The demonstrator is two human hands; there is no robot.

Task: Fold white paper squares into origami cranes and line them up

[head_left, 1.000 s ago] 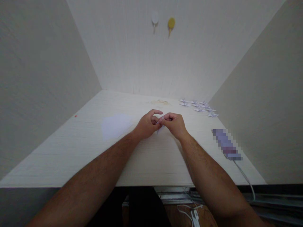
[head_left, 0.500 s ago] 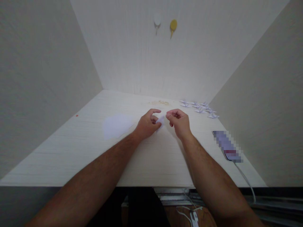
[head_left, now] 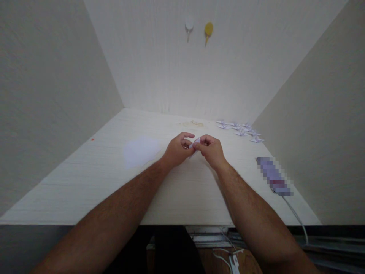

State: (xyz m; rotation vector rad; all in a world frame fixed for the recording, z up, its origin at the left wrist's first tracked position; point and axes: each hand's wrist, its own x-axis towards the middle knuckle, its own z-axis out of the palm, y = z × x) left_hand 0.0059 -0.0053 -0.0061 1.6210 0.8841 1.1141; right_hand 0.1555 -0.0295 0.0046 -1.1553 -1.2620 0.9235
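A small folded piece of white paper (head_left: pixel 195 145) is held between my two hands above the middle of the table. My left hand (head_left: pixel 178 148) pinches its left side between thumb and fingers, with the index finger stretched out over it. On the other side, my right hand (head_left: pixel 210 149) grips the paper with thumb and index finger, the remaining fingers curled. Parts of the paper are hidden behind the fingertips. Left of my hands lies a pale sheet or stack of paper (head_left: pixel 141 150) on the table.
Several folded paper cranes (head_left: pixel 241 131) sit at the back right of the white table (head_left: pixel 188 198). A phone (head_left: pixel 273 176) with a white cable (head_left: pixel 296 219) lies on the right. Walls enclose three sides; a white hook (head_left: pixel 189 26) and a yellow hook (head_left: pixel 208 29) hang at the back.
My right hand has moved left and down, from beside the folded paper onto it, and its fingers now grip it. My left hand has stayed nearly in place.
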